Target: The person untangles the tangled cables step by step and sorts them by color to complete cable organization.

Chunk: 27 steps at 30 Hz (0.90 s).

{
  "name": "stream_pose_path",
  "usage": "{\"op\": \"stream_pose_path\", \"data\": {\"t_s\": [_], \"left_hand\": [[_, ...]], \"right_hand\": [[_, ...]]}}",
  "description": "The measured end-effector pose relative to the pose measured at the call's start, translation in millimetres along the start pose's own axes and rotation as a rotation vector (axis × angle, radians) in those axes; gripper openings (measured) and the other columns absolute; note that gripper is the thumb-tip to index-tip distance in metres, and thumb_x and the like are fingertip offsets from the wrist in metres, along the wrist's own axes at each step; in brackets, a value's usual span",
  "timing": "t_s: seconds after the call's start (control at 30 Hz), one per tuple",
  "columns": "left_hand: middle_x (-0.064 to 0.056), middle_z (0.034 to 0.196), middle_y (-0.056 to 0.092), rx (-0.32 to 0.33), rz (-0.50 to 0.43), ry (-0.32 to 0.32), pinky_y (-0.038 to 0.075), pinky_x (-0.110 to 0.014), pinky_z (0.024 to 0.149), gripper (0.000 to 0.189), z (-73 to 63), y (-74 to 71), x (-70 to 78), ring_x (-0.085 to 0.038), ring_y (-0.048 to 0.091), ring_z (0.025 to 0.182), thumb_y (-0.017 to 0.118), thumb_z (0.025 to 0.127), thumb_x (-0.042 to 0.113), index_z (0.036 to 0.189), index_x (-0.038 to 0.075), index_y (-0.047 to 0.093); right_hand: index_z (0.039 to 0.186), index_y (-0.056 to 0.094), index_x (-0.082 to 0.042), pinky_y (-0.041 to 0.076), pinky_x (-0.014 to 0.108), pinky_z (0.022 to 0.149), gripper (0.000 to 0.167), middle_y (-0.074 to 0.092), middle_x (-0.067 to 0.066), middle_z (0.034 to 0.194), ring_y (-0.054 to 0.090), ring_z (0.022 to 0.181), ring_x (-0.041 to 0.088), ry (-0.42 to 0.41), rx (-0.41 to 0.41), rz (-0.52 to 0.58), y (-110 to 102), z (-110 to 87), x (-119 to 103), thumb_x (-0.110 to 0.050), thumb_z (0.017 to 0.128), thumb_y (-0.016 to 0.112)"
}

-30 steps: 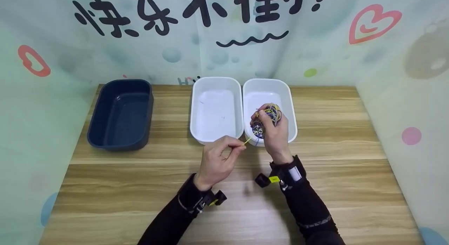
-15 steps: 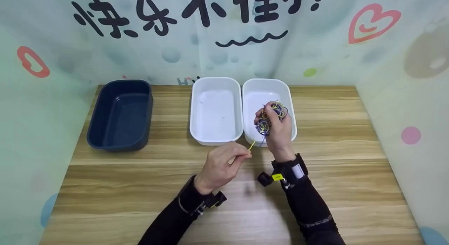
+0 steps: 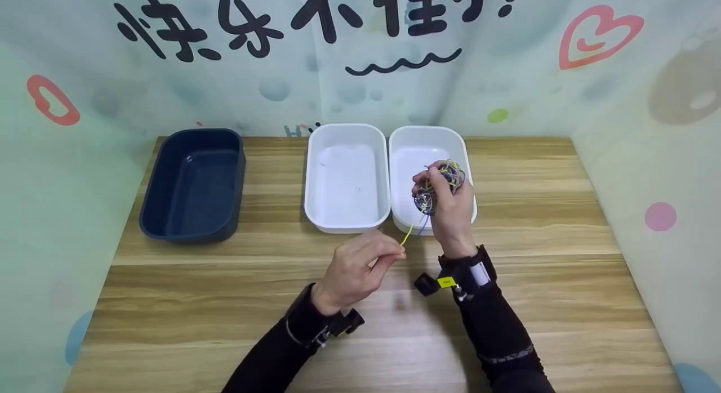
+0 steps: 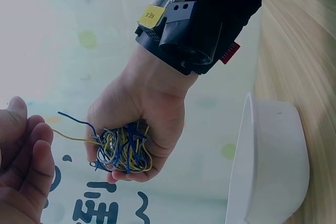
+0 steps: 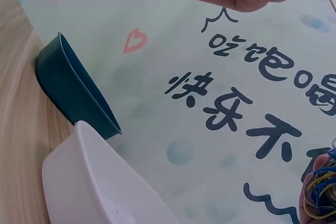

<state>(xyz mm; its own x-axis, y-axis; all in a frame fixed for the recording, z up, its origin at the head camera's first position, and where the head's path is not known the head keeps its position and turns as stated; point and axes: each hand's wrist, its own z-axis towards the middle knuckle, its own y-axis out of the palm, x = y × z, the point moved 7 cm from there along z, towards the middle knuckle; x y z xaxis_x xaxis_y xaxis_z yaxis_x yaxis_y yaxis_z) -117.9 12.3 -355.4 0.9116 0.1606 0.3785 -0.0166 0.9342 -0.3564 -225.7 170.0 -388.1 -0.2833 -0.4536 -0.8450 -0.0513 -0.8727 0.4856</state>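
Left wrist cam, my read: right hand [image 4: 139, 95] curled round a wire tangle [image 4: 123, 149], mostly blue and yellow, bulging out of the palm. Yellow strand [image 4: 73, 138] spans from there to the left hand [image 4: 25, 161], pinched in its fingers. Blue strand [image 4: 77, 120] pokes toward the left hand, its end loose, just short. Behind the right hand's wrist: strapped black camera [image 4: 189, 35], yellow sticker [image 4: 151, 16]. White bin [image 4: 281, 161] beyond the right hand, on the side away from the left, well apart.
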Motion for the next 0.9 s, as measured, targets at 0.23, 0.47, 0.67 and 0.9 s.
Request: {"op": "stream_pose_path", "data": {"t_s": [0.23,0.47,0.67,0.9], "left_hand": [[-0.005,0.081,0.067,-0.002,-0.046,0.002,0.054,-0.017,0.080,0.008,0.6,-0.8,1.5,-0.014,0.066,0.076,0.068,0.085,0.000,0.088,0.005,0.063],[-0.006,0.081,0.067,-0.023,-0.075,0.042,0.054,-0.017,0.079,0.012,0.8,1.1,4.8,-0.013,0.065,0.075,0.068,0.083,-0.003,0.089,0.005,0.063],[-0.008,0.080,0.067,0.017,-0.122,-0.006,0.055,-0.019,0.078,0.010,1.3,-5.2,3.9,-0.016,0.066,0.076,0.067,0.084,-0.004,0.088,0.004,0.062],[-0.011,0.080,0.068,0.089,-0.157,-0.119,0.056,-0.024,0.077,0.019,1.7,-15.7,-4.0,-0.020,0.068,0.076,0.071,0.077,-0.010,0.087,0.003,0.062]], "right_hand": [[0.095,0.051,0.001,0.053,0.023,0.057,0.007,0.068,0.009,0.073,0.061,0.059,0.015,-0.020,0.014,0.017,-2.3,1.2,-2.4,-0.006,0.095,0.054],[0.093,0.053,0.001,0.052,0.023,0.056,0.005,0.063,0.007,0.070,0.059,0.058,0.015,0.002,0.048,0.038,-7.6,4.5,-1.0,-0.003,0.094,0.054],[0.093,0.053,0.001,0.051,0.024,0.054,0.006,0.059,0.005,0.065,0.058,0.056,0.016,0.021,0.093,0.111,-20.5,12.3,-1.9,-0.003,0.093,0.057],[0.092,0.053,0.000,0.051,0.025,0.053,0.005,0.059,0.005,0.064,0.058,0.054,0.016,0.002,0.078,0.111,-21.9,14.4,-9.1,-0.005,0.093,0.056]]}}
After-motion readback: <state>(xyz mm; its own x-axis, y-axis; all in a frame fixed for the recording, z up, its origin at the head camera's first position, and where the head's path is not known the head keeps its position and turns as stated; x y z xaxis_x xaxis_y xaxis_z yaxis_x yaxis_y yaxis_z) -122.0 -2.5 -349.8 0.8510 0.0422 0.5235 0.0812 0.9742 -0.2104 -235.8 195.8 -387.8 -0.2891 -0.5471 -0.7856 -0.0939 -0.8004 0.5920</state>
